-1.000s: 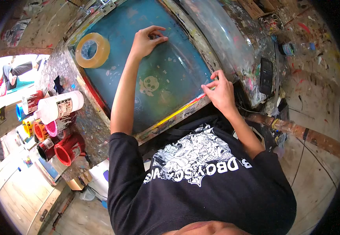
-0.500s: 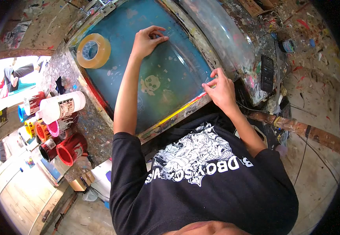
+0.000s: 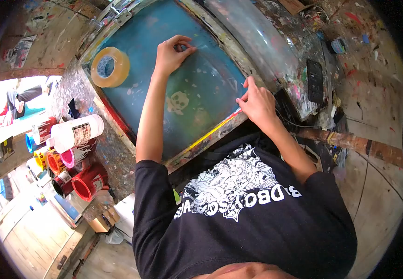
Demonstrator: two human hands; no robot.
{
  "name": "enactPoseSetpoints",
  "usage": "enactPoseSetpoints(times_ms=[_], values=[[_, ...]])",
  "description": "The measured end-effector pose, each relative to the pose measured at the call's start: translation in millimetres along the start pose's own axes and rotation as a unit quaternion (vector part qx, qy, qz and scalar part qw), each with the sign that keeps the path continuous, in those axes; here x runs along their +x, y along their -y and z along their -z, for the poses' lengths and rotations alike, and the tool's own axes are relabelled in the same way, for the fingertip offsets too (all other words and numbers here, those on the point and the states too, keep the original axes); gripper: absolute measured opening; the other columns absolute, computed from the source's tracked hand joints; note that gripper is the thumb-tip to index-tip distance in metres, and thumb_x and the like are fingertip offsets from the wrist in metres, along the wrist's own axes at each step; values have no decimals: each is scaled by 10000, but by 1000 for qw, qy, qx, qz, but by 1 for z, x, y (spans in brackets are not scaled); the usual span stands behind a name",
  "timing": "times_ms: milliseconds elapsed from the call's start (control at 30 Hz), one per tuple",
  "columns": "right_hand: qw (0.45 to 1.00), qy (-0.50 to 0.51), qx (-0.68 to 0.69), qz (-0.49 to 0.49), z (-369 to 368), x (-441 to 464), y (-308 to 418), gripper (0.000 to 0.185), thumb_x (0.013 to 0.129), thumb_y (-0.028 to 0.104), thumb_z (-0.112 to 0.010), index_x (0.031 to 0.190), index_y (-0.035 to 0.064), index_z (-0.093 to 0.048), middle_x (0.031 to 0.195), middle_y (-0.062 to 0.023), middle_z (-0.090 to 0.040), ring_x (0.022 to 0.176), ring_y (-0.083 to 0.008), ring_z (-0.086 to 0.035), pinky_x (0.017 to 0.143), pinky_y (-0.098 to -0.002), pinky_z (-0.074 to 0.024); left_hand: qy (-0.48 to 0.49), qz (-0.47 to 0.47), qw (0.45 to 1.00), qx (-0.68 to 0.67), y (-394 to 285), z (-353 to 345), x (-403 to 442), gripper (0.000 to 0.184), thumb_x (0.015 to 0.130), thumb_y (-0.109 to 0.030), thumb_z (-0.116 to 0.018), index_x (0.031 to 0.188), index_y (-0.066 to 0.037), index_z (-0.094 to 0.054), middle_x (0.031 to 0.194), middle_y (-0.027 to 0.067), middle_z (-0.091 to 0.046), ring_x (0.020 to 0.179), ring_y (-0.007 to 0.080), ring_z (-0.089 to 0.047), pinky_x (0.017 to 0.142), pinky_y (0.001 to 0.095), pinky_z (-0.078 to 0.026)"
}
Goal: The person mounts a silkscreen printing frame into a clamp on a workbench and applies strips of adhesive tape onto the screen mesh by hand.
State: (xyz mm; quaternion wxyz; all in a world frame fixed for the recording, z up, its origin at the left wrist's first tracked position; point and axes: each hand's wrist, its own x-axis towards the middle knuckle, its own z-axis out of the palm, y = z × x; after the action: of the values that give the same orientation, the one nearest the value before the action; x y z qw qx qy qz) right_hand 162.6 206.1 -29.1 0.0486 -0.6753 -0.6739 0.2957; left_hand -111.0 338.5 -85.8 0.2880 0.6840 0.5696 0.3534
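A strip of clear tape (image 3: 221, 69) stretches between my two hands over the blue mesh of a screen-printing frame (image 3: 201, 135). Thumb and fingers of my left hand (image 3: 171, 56) pinch its far end above the middle of the mesh. At the near right corner of the frame, my right hand (image 3: 258, 103) pinches the other end. The strip is see-through, so its edges are faint and I cannot tell whether it touches the mesh. A pale skull design (image 3: 177, 103) shows in the mesh. On the frame's left side lies a roll of clear tape (image 3: 118, 69).
Left of the frame stand several paint tubs, including a red tub (image 3: 90, 181), with a white bottle (image 3: 77, 132) among them. To the right are a black phone (image 3: 314, 81) and a clear plastic sheet (image 3: 252, 35). Another person (image 3: 18, 100) is at far left.
My right hand has shifted slightly left and up, and my left hand slightly down. The strip between them looks slacker and more curved. The tape roll remains on the frame.
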Motion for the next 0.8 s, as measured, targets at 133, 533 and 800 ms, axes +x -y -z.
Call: enactPoseSetpoints(times_ms=[133, 533, 800], values=[[995, 0, -101, 18, 4, 3, 2, 481, 813, 215, -804, 1137, 74, -478, 829, -149, -744, 835, -420, -708, 753, -529, -539, -49, -58, 997, 30, 2, -5, 0, 341, 733, -189, -852, 1033, -75, -736, 864, 37, -701, 625, 144, -542, 633, 296, -495], [947, -2, -296, 124, 21, 19, 16, 293, 842, 131, -726, 1091, 18, -622, 849, -159, -745, 854, -334, -747, 681, -425, -602, -141, 52, 982, 112, -9, -27, 7, 307, 762, -220, -788, 1007, -50, -716, 972, 110, -702, 844, 308, -666, 791, 411, -533], [929, -9, -153, 337, -12, -22, -4, 313, 967, 315, -609, 934, 8, -662, 995, -155, -632, 981, -342, -637, 888, -454, -496, -77, -52, 960, 266, -38, -84, -47, 618, 1011, -365, -489, 1441, 77, -449, 1554, 281, -373, 1477, 412, -313, 1217, 502, -235]])
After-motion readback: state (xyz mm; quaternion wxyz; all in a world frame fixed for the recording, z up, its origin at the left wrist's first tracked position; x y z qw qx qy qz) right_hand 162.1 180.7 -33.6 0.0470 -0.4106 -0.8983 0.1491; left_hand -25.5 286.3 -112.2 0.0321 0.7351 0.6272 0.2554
